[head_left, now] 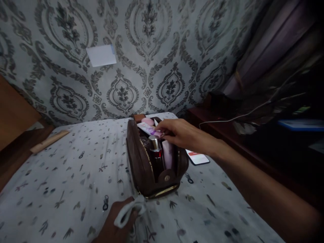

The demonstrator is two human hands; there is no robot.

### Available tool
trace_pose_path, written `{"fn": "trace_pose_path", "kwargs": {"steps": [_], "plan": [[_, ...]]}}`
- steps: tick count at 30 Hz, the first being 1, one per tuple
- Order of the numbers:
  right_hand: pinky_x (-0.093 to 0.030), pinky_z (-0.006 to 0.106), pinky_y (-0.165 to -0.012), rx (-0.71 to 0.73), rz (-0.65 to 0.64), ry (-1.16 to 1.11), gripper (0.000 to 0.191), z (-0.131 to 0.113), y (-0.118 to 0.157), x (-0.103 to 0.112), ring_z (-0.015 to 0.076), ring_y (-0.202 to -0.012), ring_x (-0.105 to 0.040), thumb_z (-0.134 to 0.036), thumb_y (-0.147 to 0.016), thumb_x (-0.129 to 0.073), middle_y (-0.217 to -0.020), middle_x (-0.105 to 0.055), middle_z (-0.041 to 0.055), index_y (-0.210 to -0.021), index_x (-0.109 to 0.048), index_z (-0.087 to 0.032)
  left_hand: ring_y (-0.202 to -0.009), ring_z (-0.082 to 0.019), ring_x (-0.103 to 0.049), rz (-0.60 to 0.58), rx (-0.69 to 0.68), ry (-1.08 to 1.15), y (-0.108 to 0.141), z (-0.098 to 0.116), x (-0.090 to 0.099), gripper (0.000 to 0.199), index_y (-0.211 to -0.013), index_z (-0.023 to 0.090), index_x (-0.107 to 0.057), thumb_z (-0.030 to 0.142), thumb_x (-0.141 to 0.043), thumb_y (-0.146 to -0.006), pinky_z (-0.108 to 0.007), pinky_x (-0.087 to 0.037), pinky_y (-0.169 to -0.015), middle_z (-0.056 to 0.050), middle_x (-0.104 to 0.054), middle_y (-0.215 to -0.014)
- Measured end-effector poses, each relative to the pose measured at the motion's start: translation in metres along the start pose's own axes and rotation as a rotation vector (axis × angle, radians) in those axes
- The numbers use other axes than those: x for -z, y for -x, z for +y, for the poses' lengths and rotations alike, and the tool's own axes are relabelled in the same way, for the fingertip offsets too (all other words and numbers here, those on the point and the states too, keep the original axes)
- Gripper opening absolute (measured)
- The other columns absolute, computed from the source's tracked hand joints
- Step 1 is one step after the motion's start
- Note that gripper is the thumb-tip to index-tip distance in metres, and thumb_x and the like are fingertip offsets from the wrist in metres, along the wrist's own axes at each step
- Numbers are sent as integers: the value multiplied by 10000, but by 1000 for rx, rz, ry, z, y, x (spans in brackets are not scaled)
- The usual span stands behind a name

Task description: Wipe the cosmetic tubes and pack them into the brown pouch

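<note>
A brown toiletry bag [140,158] with gold zips stands unzipped on the bed. My right hand [174,131] reaches into its far part from the right, thumb and fingers closed on a white and purple tube [146,128]. Inside the bag, a dark red bottle with a silver cap [155,143] stands upright beside a pale pink item [167,153]. A round pink piece [147,121] shows at the far end. Low in the view, my left hand [117,219] is near the bag's front; a looped white cord [129,211] partly covers its fingers, so their pose is unclear.
A phone [198,158] with a lit screen lies right of the bag. The patterned bedsheet [83,175] meets a damask-covered wall [146,67] bearing a white card [101,55]. A wooden strip [49,141] lies at the left; a white cable [227,120] crosses the right side.
</note>
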State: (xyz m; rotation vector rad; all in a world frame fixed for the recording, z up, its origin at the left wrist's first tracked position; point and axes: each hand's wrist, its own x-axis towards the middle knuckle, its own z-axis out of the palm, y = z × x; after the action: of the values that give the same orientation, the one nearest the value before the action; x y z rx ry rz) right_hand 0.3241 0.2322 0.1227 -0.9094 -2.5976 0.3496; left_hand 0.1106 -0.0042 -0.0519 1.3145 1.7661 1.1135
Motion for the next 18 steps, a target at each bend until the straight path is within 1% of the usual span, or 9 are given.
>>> {"fn": "trace_pose_path", "kwargs": {"steps": [4,6,8,10,11,12,14,16,18], "plan": [[-502,348,-807,35,156,-82,243,-16,16,5,228,-888,-694,-193,-897,-516,-989,-751,74,-996,-736,-215,-823,-243,-721,100,128,82,-13,22,25,451,-946,201,-779,616,-628,-856,-317,-611,-744,-64,-768,-809],[-528,358,-770,-18,313,-198,194,-31,30,0,232,-855,-705,-270,-911,-556,-969,-761,76,-980,-736,-248,-827,-253,-713,177,129,117,-32,32,51,413,-906,192,-765,586,-665,-837,-327,-601,-738,-65,-760,-797],[-540,327,-639,-47,409,-327,151,-48,49,-14,216,-740,-714,-350,-914,-613,-897,-780,50,-983,-743,-316,-790,-245,-693,278,83,72,-61,34,90,418,-859,182,-739,589,-646,-843,-321,-583,-721,-59,-743,-782],[-546,311,-555,6,358,-395,140,-64,68,-35,205,-640,-713,-381,-907,-652,-819,-787,26,-998,-759,-378,-745,-242,-664,341,-17,-170,-96,27,139,401,-780,173,-694,547,-587,-879,-318,-561,-726,-53,-695,-703],[-562,313,-548,46,331,-401,155,-70,78,-48,206,-625,-719,-386,-897,-676,-804,-792,18,-1023,-764,-404,-813,-256,-671,370,-44,-343,-115,21,166,343,-828,165,-696,472,-561,-897,-330,-554,-798,-68,-713,-767],[-584,320,-555,71,308,-395,182,-76,86,-61,216,-649,-736,-378,-887,-694,-821,-800,16,-1048,-767,-421,-944,-278,-675,387,-39,-523,-132,14,192,267,-944,153,-704,366,-552,-889,-350,-531,-901,-94,-743,-922],[-626,330,-587,104,190,-391,230,-86,100,-85,232,-732,-766,-343,-888,-695,-904,-810,15,-1081,-766,-444,-1270,-317,-567,368,19,-821,-164,-2,243,397,-1215,156,-650,220,-542,-839,-389,-433,-1082,-131,-674,-1298],[-664,346,-660,104,100,-406,346,-94,107,-105,250,-836,-780,-294,-861,-725,-1000,-805,28,-1170,-740,-450,-1363,-400,-482,391,80,-859,-188,-16,283,491,-1291,105,-610,192,-546,-812,-494,-391,-1112,-224,-588,-1405],[-677,358,-709,76,93,-440,388,-102,109,-118,250,-864,-780,-259,-853,-732,-1002,-803,28,-1187,-729,-457,-1308,-475,-517,394,128,-847,-204,-29,310,509,-1274,66,-616,252,-594,-800,-567,-416,-1056,-301,-597,-1346]]}}
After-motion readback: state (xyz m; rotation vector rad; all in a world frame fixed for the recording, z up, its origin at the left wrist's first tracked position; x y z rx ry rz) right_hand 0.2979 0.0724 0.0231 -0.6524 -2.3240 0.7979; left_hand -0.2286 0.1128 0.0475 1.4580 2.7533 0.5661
